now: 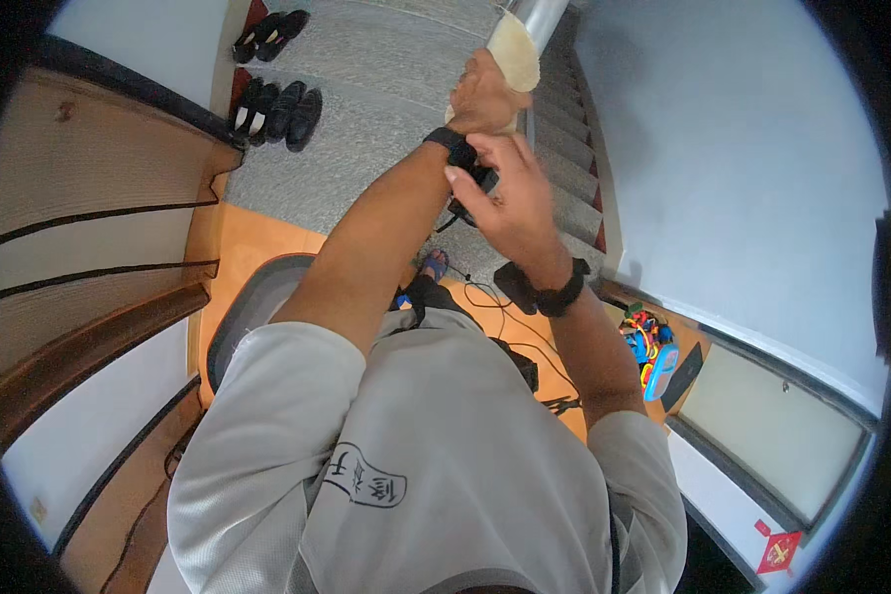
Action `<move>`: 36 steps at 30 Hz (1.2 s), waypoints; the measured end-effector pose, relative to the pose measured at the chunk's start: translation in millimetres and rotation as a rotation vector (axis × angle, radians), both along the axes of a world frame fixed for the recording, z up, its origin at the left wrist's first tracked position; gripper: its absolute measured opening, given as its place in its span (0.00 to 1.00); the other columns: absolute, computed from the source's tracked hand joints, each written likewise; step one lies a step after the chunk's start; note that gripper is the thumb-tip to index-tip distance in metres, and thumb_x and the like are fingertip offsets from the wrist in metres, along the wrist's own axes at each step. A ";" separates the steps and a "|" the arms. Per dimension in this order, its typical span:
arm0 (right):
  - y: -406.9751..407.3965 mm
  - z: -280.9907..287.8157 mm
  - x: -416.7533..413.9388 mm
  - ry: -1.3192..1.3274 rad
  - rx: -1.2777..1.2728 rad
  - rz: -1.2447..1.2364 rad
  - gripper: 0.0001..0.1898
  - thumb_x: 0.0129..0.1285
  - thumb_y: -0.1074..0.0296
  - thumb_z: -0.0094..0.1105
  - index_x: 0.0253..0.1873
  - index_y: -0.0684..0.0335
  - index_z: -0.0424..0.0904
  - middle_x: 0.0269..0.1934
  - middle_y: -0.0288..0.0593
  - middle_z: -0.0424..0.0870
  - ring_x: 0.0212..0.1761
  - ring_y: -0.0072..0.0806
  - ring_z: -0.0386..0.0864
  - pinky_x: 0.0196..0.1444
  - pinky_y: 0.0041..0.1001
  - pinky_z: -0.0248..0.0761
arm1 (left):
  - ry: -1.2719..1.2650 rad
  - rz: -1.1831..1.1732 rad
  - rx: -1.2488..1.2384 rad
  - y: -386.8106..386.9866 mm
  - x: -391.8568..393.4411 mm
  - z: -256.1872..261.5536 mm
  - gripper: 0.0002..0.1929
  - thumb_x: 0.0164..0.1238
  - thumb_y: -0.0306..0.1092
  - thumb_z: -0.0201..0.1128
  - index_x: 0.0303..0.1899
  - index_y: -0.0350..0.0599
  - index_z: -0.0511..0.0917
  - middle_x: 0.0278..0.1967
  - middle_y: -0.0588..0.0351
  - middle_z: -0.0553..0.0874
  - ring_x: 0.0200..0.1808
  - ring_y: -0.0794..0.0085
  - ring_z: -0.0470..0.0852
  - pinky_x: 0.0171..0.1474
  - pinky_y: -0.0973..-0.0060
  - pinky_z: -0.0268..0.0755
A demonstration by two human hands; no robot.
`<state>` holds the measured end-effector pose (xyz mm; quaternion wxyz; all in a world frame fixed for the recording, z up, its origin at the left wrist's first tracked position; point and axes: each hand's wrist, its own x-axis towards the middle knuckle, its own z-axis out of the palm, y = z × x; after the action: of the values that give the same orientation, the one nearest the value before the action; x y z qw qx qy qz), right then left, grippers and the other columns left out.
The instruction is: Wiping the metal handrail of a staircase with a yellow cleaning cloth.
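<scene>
My left hand (486, 93) is stretched far forward, its fingers curled around a cream-coloured, sheet-like piece, possibly cloth (518, 56). Parts of that piece show on both sides of the fist. It lies against a pale metal handrail (548, 21) at the top of the stairs. On my left wrist is a black strap (451, 145) with a small black device (482, 178). My right hand (516, 197) reaches across to it, thumb and fingers around the strap and device. A second black strap with a device (542, 289) sits on my right wrist.
Grey stairs (564, 156) descend on the right beside a pale wall (728, 148). Several black shoes (286, 115) stand on the left of the landing. Thin black cables (490, 297) lie near my sandalled foot (436, 263). Colourful toys (650, 349) lie at the right.
</scene>
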<state>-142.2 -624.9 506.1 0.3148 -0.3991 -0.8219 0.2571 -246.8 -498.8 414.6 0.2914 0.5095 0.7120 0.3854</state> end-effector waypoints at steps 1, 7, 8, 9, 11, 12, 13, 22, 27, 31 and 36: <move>1.8 -3.7 -0.9 0.023 -0.022 0.015 0.20 0.64 0.62 0.71 0.54 0.69 0.78 0.45 0.56 0.80 0.50 0.50 0.83 0.51 0.44 0.76 | 0.002 0.001 0.001 -1.1 1.8 3.0 0.44 0.49 0.46 0.80 0.62 0.34 0.64 0.59 0.32 0.79 0.61 0.39 0.81 0.63 0.50 0.75; 10.5 -13.7 -2.1 0.141 -0.169 0.048 0.21 0.56 0.65 0.76 0.51 0.65 0.78 0.43 0.51 0.83 0.45 0.43 0.85 0.48 0.39 0.79 | -0.017 -0.002 -0.031 0.2 3.5 4.5 0.44 0.48 0.45 0.80 0.63 0.35 0.64 0.58 0.32 0.79 0.61 0.38 0.81 0.62 0.50 0.75; 11.6 -14.3 -0.9 0.151 -0.210 0.064 0.22 0.54 0.66 0.77 0.51 0.65 0.78 0.41 0.50 0.83 0.43 0.39 0.85 0.47 0.37 0.79 | -0.021 0.004 -0.025 1.1 3.8 4.1 0.44 0.47 0.46 0.80 0.63 0.35 0.64 0.58 0.32 0.79 0.60 0.37 0.81 0.62 0.50 0.75; 11.5 -13.5 0.3 0.152 -0.212 0.065 0.22 0.54 0.66 0.77 0.51 0.65 0.78 0.41 0.50 0.83 0.43 0.39 0.85 0.47 0.37 0.79 | -0.024 0.014 -0.021 0.5 3.1 2.2 0.44 0.47 0.46 0.80 0.63 0.34 0.65 0.57 0.31 0.80 0.59 0.37 0.82 0.62 0.49 0.75; 12.1 -11.4 4.1 0.142 -0.313 0.116 0.22 0.53 0.68 0.77 0.51 0.64 0.78 0.39 0.45 0.83 0.43 0.33 0.84 0.46 0.33 0.79 | -0.019 0.012 -0.009 0.5 1.3 -1.3 0.45 0.46 0.47 0.80 0.63 0.34 0.65 0.57 0.31 0.80 0.59 0.37 0.82 0.62 0.50 0.76; 12.5 -11.2 5.7 0.142 -0.313 0.117 0.22 0.53 0.68 0.77 0.51 0.64 0.78 0.39 0.45 0.83 0.43 0.33 0.84 0.46 0.33 0.79 | -0.015 0.010 0.007 1.4 0.0 -2.0 0.46 0.46 0.48 0.80 0.63 0.33 0.65 0.57 0.31 0.80 0.59 0.37 0.82 0.62 0.50 0.76; 12.2 -10.8 7.4 0.143 -0.330 0.150 0.21 0.54 0.69 0.76 0.52 0.64 0.78 0.39 0.45 0.83 0.43 0.31 0.83 0.46 0.32 0.79 | -0.014 0.011 0.007 2.4 -1.4 -2.4 0.46 0.46 0.48 0.80 0.63 0.33 0.65 0.57 0.31 0.80 0.59 0.37 0.82 0.62 0.50 0.76; 23.5 -22.1 2.5 0.167 -0.318 0.215 0.22 0.58 0.70 0.73 0.55 0.65 0.77 0.43 0.46 0.82 0.45 0.33 0.82 0.49 0.33 0.78 | -0.191 -0.071 -0.030 -4.4 -8.3 -3.4 0.48 0.44 0.45 0.80 0.65 0.31 0.62 0.60 0.32 0.77 0.62 0.39 0.79 0.64 0.50 0.74; 27.4 -10.6 7.7 0.122 -0.146 0.271 0.22 0.59 0.68 0.73 0.57 0.65 0.76 0.48 0.52 0.81 0.47 0.39 0.84 0.51 0.36 0.79 | -0.162 -0.095 -0.056 2.6 -6.1 1.2 0.47 0.46 0.45 0.79 0.65 0.30 0.62 0.58 0.32 0.79 0.62 0.38 0.79 0.63 0.51 0.74; 30.4 -7.9 9.0 0.101 -0.161 0.252 0.23 0.60 0.67 0.74 0.58 0.65 0.77 0.49 0.51 0.80 0.48 0.41 0.85 0.52 0.36 0.80 | -0.161 -0.071 -0.021 5.1 -11.3 -8.6 0.46 0.47 0.44 0.78 0.65 0.30 0.63 0.57 0.32 0.79 0.62 0.39 0.80 0.62 0.52 0.75; 45.7 -21.9 31.8 0.157 -0.121 0.056 0.23 0.61 0.66 0.74 0.57 0.66 0.76 0.48 0.51 0.80 0.48 0.41 0.85 0.52 0.36 0.80 | -0.396 -0.075 0.170 -22.2 -3.4 0.1 0.40 0.52 0.43 0.78 0.63 0.33 0.68 0.55 0.35 0.82 0.60 0.44 0.83 0.60 0.56 0.76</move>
<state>-110.3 -579.2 484.2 0.3464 -0.3728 -0.7886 0.3453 -250.2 -520.9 414.8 0.3956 0.4728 0.5862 0.5257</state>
